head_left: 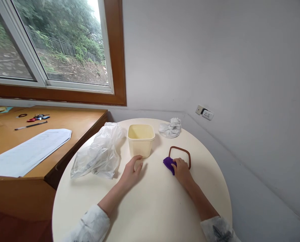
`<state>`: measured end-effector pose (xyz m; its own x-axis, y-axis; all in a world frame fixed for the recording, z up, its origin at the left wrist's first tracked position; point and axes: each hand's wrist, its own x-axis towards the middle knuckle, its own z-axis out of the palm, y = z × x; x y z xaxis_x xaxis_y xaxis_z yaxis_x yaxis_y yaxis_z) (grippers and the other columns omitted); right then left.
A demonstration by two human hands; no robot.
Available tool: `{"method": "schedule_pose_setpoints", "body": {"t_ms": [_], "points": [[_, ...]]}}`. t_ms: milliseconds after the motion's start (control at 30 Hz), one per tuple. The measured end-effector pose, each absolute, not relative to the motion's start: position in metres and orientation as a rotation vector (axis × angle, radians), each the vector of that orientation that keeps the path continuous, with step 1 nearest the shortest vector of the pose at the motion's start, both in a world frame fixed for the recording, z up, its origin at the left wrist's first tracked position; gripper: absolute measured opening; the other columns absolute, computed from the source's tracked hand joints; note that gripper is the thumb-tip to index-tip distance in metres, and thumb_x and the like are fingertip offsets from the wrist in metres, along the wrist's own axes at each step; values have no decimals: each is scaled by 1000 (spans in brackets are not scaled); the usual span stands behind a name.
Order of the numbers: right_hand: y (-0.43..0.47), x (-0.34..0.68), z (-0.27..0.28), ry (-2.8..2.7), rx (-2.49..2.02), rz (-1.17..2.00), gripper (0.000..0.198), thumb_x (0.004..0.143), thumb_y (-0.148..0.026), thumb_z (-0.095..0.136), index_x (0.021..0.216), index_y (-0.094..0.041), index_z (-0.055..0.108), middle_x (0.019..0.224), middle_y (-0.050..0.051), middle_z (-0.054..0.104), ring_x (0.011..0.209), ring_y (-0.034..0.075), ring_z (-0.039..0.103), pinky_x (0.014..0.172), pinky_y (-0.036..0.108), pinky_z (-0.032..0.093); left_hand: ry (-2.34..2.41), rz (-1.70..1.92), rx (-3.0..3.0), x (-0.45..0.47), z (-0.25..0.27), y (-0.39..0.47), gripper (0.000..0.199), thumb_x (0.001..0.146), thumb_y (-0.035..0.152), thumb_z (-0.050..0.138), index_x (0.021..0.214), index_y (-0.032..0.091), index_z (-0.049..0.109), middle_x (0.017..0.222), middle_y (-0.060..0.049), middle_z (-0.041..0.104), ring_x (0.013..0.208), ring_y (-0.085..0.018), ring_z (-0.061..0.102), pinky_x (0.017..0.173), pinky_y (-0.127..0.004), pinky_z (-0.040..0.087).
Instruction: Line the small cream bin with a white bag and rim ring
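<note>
A pale yellow square bin [141,143] stands upright on the round white table. Just in front of its base is my left hand [132,170], fingers apart and holding nothing; whether a fingertip touches the bin I cannot tell. My right hand [182,170] is closed on a purple cloth [169,164] lying on the tabletop. Behind that hand lies a brown rounded-square ring frame [180,148], partly covered by the hand and the cloth.
A clear plastic bag [99,153] lies crumpled left of the bin, and a knotted white plastic bag [170,128] sits at the back right. Papers [31,151], a pen [31,125] and keys [41,116] rest on the wooden desk [89,117] at left. A wall stands behind.
</note>
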<state>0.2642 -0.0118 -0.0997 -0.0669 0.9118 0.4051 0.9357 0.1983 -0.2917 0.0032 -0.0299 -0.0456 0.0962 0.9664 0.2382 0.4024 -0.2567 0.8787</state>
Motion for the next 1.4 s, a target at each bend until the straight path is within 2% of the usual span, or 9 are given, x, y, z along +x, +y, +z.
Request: {"method": "schedule_pose_setpoints", "body": {"t_ms": [100,267,367,467,533,733,1000,1133,1400], "points": [[-29,252,-96,-1995,-1684,-19,13,86,-19,42,90,-17,54,89,7,59,85,20,55,77,34,40,1288,1087,1604,7,-46,-29,28,81,39,45,95,19,57,93,-7,64,91,-20,59,78,-32,43],[-67,223,-83,-1976,-1533,122,11,84,-16,43,91,-17,52,88,7,58,84,20,55,76,35,42,1088,943,1323,20,-50,-34,43,79,50,46,98,12,56,78,-7,64,77,-18,61,79,-34,43],[-87,204,-74,-1987,-1397,167,10,84,-14,44,90,-18,50,86,6,58,80,19,54,73,33,44,985,878,1194,28,-52,-39,47,77,54,49,94,11,57,72,-5,61,67,-15,58,68,-30,44],[-100,189,-67,-2031,-1308,194,12,84,-14,44,92,-19,50,85,6,58,75,18,54,69,33,45,963,885,1213,30,-53,-42,40,75,51,54,79,12,58,61,1,54,56,-10,49,56,-23,37],[-105,183,-65,-2063,-1280,205,13,84,-14,44,94,-20,50,86,5,59,75,18,54,68,33,46,970,902,1217,30,-53,-43,35,74,47,57,77,12,57,57,3,50,53,-8,44,52,-21,32],[-108,182,-66,-2151,-1247,181,19,83,-13,46,99,-20,54,89,6,59,77,19,53,70,33,46,999,900,1195,28,-49,-43,32,69,43,60,78,12,55,53,4,48,46,-7,41,45,-20,27],[-109,203,-72,-2294,-1120,84,21,85,-13,43,104,-17,53,94,8,61,82,19,54,76,34,43,1020,896,1207,21,-41,-39,30,73,44,52,80,15,51,45,7,45,41,-11,45,45,-25,40],[-110,214,-69,-2368,-1054,51,21,86,-12,42,100,-18,55,91,6,63,82,17,57,81,35,38,1057,901,1203,18,-40,-37,30,73,44,51,82,15,52,44,10,38,38,-10,43,46,-27,43],[-100,231,-58,-2365,-1096,-22,23,83,-14,48,94,-25,65,101,7,58,96,20,51,81,35,37,1090,870,1188,15,-42,-35,32,72,45,52,82,15,53,47,10,36,39,-10,44,47,-27,43]]}}
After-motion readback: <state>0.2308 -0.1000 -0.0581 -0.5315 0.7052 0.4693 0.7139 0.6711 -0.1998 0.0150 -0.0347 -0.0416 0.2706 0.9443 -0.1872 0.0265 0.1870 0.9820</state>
